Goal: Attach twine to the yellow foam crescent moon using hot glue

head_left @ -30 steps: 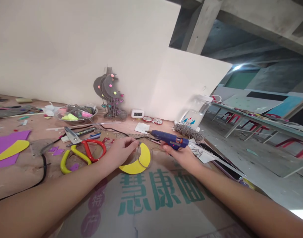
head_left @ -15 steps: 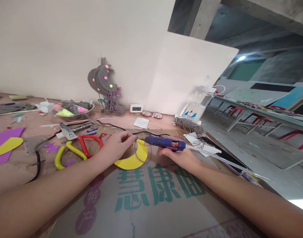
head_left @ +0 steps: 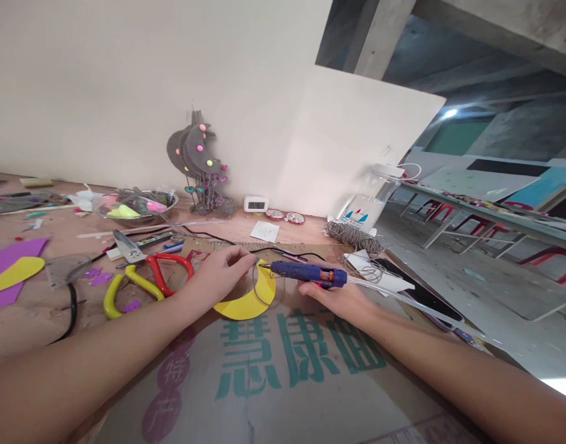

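Observation:
My right hand (head_left: 341, 299) is wrapped round a blue glue gun (head_left: 306, 273), with a long clear glue stick (head_left: 403, 296) coming out of its rear end. The gun's nozzle points left, at the upper tip of a yellow foam crescent (head_left: 250, 303). With thumb and forefinger, my left hand (head_left: 225, 271) pinches a thin grey string (head_left: 256, 285) at that same tip. Part of the string curves across the crescent's face. My left hand and wrist cover the crescent's left side. Underneath lies a printed cardboard sheet (head_left: 204, 382).
Left of my arm lie scissors (head_left: 156, 274) with red and yellow handles, purple foam (head_left: 17, 271) and a black cable (head_left: 73, 314). Behind stand a grey moon ornament (head_left: 197, 157), a bowl (head_left: 165, 206) and a small clock (head_left: 256, 204). Grey yarn (head_left: 354, 236) and a clear jug (head_left: 369, 197) are at right.
The glue gun has dipped slightly, its nozzle still by the crescent's tip. My left hand keeps its pinch, and the whole view has shifted a little.

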{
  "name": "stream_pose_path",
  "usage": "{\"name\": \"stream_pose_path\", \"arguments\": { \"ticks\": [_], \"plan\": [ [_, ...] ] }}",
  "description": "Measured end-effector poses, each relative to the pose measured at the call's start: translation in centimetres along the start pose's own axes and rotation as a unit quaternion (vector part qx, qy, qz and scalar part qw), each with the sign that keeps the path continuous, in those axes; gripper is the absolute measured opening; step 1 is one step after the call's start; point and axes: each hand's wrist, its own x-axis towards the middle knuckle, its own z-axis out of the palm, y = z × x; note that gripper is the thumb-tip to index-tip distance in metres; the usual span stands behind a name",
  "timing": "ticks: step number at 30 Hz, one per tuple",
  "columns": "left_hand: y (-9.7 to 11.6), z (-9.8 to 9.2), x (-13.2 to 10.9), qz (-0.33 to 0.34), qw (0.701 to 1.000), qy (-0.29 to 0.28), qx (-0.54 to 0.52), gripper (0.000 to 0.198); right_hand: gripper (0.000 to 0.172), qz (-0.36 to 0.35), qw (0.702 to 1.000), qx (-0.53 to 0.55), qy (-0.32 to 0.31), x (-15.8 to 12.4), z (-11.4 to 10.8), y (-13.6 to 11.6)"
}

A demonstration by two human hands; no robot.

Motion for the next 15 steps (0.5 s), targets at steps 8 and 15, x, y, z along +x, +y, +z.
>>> {"name": "stream_pose_path", "arguments": {
  "ticks": [8, 15],
  "plan": [
    [0.25, -0.06, -0.10, -0.009, 0.999, 0.000, 0.038, 0.030, 0.026, 0.022, 1.000, -0.001, 0.009, -0.08, 0.24, 0.33],
    [0.64, -0.08, -0.12, -0.011, 0.999, 0.007, 0.049, 0.029, 0.027, 0.025, 1.000, 0.008, 0.017, -0.11, 0.39, 0.11]
  ]
}}
